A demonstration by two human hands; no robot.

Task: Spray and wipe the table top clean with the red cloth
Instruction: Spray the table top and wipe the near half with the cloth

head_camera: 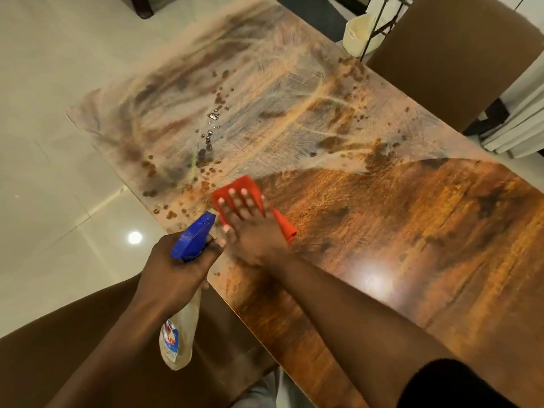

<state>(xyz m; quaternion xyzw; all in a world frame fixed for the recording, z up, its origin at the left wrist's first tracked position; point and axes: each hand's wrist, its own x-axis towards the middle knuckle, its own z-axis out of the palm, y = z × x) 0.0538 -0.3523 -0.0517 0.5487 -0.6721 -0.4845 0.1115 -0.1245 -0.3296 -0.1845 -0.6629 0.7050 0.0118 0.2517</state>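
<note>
The wooden table top runs from near right to far left. Its far half is dusty white with brown spots and wet droplets; the near half looks clean and glossy. My right hand lies flat with fingers spread on the red cloth, pressing it to the table at the border between the clean and dusty areas. My left hand grips a spray bottle with a blue trigger head, held at the table's left edge, nozzle pointing toward the far end.
A brown upholstered chair stands at the far right side of the table. A cream bin and a thin black frame sit behind it. Glossy white floor tiles lie to the left.
</note>
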